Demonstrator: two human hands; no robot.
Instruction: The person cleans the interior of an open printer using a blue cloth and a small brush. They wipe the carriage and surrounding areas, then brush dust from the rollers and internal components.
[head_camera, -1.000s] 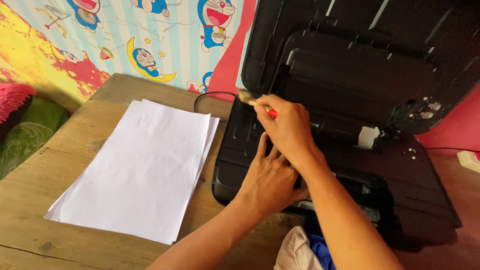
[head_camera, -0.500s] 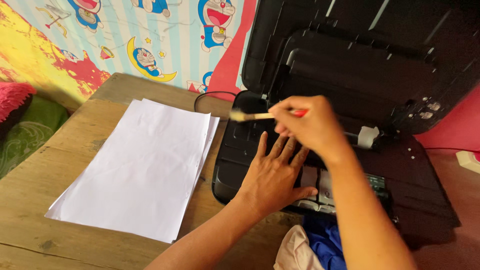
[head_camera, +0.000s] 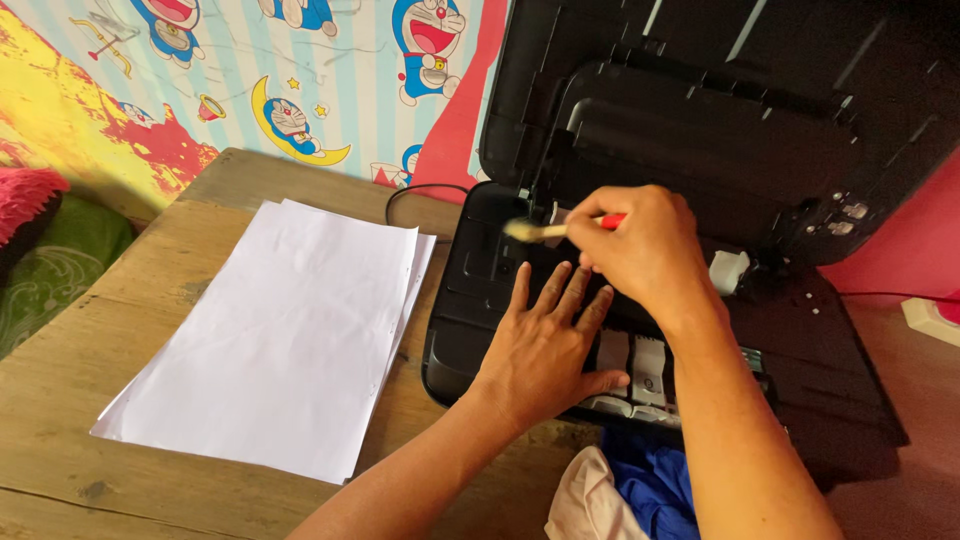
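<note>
Now the right hand (head_camera: 640, 250) pinches a small brush (head_camera: 548, 230), bristles pointing left over the open black printer (head_camera: 480, 290); just below it, the left hand (head_camera: 545, 350) lies flat, fingers spread, on the printer.

The printer (head_camera: 800, 330) is black, the paper stack (head_camera: 290, 330) plain white, the table (head_camera: 60, 400) weathered brown. The brush (head_camera: 555, 229) shows pale bristles and a red handle. The wall cloth (head_camera: 300, 80) has blue-and-white stripes with blue cartoon cats.

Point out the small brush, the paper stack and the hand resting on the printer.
small brush (head_camera: 522, 230), head view, pale bristle tip
paper stack (head_camera: 290, 330), head view, middle of top sheet
left hand (head_camera: 545, 350), head view, back of hand
</note>
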